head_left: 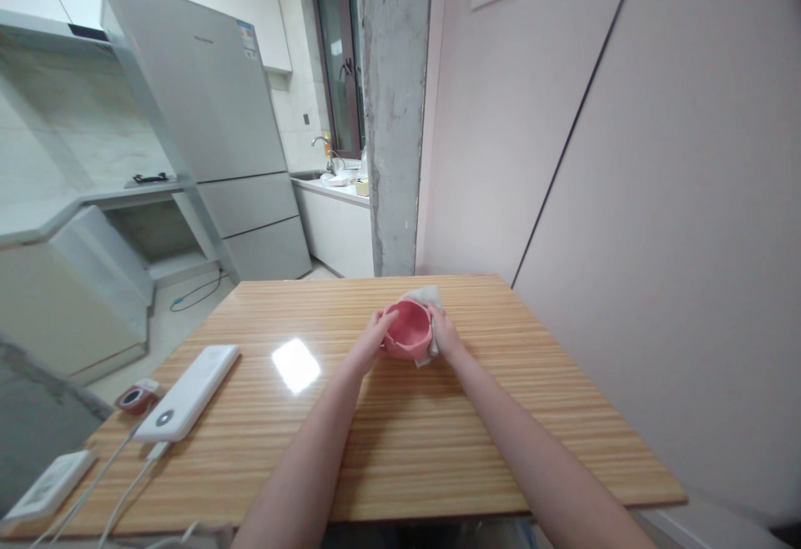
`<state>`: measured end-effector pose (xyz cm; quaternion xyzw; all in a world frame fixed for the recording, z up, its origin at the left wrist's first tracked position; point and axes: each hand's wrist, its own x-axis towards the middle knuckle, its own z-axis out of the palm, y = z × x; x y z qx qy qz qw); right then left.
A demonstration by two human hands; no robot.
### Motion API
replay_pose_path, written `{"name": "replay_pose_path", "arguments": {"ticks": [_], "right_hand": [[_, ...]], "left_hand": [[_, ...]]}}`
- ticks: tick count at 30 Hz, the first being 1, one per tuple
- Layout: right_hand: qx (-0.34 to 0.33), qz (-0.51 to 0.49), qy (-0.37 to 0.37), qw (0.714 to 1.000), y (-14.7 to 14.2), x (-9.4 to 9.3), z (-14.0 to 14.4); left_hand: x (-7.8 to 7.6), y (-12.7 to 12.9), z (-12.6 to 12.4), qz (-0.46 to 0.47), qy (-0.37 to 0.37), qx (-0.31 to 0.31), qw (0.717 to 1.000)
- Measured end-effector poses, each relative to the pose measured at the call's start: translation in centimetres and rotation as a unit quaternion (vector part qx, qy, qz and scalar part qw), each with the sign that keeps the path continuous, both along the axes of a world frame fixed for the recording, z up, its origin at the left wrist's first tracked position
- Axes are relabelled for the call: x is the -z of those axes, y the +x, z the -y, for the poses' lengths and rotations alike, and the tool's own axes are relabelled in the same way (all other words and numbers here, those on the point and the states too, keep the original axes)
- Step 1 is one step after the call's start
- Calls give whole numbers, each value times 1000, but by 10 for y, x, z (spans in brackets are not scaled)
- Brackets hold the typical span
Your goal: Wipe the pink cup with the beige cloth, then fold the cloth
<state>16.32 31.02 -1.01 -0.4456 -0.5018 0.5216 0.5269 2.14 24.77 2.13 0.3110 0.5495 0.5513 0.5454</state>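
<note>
A pink bowl (410,328) is held tilted over the middle of the wooden table, its opening facing me. On its left side my left hand (377,330) is closed round the rim, with the thumb at the inner edge. My right hand (443,330) presses a whitish cloth (428,294) against the bowl's right side. Part of the cloth shows behind the bowl and below my right fingers. The fingers behind the bowl are hidden.
On the table (501,449), at the left, lie a white power bank (191,390) with a cable, a small reddish device (133,399) and a white flat box (50,486). A pink wall (626,240) runs along the right. Beyond stand a grey pillar (395,115) and a fridge (200,98).
</note>
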Motion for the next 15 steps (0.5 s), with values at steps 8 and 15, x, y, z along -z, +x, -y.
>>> {"name": "replay_pose_path", "arguments": {"ticks": [8,15], "right_hand": [[15,-13,24,1000,-13,12,9],[5,-1,20,1000,3,4,-5]], "left_hand": [[2,4,-5,81,97,-74,989],[3,2,-2,33,24,-14,999]]}}
